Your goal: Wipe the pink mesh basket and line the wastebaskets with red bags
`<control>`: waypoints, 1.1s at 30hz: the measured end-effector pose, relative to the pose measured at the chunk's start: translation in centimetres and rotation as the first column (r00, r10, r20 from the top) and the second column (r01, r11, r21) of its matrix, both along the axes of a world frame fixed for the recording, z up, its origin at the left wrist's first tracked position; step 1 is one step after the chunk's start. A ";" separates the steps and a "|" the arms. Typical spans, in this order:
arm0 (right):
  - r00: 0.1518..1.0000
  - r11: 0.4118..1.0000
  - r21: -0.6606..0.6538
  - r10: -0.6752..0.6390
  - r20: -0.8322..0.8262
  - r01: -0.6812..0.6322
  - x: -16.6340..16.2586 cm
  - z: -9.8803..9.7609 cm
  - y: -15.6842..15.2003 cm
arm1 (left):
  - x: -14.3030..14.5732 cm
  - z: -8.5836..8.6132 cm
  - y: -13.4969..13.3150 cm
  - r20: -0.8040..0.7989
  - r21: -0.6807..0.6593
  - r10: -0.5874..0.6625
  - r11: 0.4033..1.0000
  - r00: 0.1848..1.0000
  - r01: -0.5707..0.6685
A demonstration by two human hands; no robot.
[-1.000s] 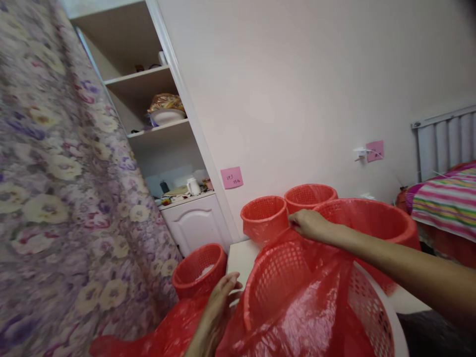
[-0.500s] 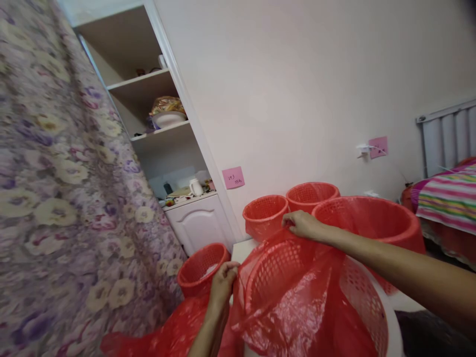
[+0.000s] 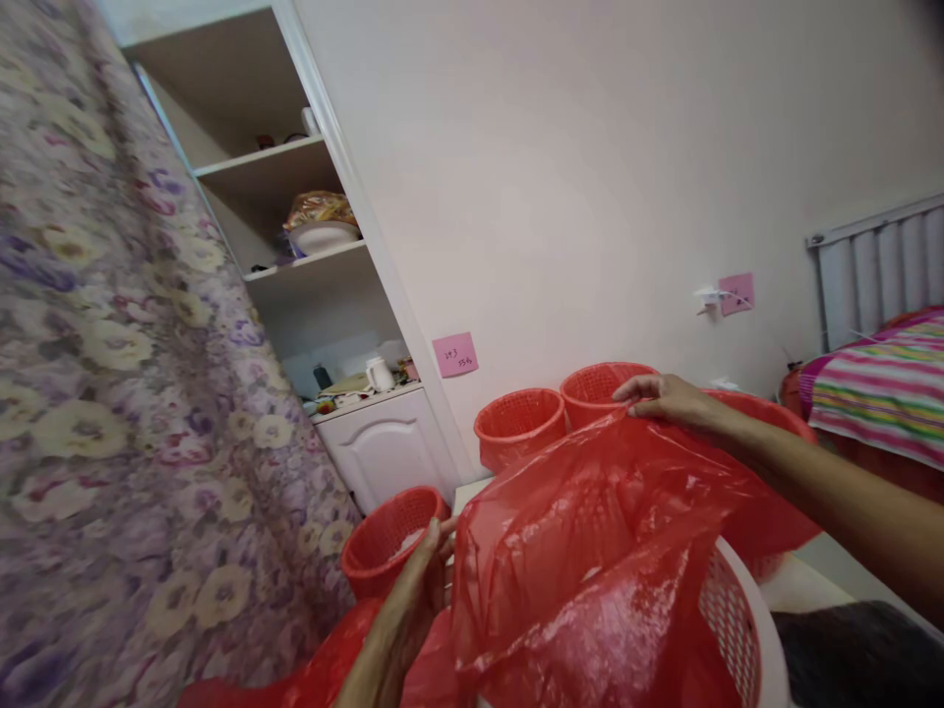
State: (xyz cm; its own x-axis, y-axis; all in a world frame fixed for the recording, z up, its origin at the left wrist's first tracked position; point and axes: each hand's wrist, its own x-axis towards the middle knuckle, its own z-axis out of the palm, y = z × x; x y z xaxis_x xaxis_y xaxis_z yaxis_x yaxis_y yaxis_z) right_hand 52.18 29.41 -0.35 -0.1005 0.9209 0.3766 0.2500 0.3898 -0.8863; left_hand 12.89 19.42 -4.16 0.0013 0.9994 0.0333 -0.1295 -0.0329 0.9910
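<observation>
A right hand [image 3: 668,400] pinches the top edge of a red plastic bag [image 3: 590,551], lifting it over a white mesh basket [image 3: 741,615] in the foreground. The left hand [image 3: 420,590] grips the bag's near left edge; its fingers seem curled on the film, though blur hides them. Red baskets [image 3: 520,423] stand behind on the white worktop [image 3: 811,580], beside a floral curtain [image 3: 110,393].

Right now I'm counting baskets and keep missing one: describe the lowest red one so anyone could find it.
Start at the white cupboard door under the shelves. The red mesh basket sits below it beside the left hand, alone on the floor, unlike those on the table.
</observation>
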 end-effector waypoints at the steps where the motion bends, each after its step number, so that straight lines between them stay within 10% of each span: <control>1: 1.000 1.000 -0.003 0.012 0.015 -0.012 0.6 0.1 -0.5 | 0.5 0.3 -0.2 0.006 -0.010 -0.032 0.999 0.999 0.032; 10: 0.982 0.999 0.010 0.034 0.187 -0.037 3.9 -1.3 -4.4 | 2.7 2.0 -0.4 0.063 -0.015 -0.063 0.998 0.996 0.064; 17: 0.976 0.962 -0.234 0.092 -0.200 -0.138 4.2 -3.1 -7.1 | 2.4 3.2 -0.6 0.041 0.010 -0.022 1.000 0.999 0.022; 33: 0.732 0.985 -0.125 0.004 -0.681 -0.121 8.2 -0.7 -7.2 | -0.2 7.6 -4.6 -0.107 0.207 0.259 0.950 0.960 -0.233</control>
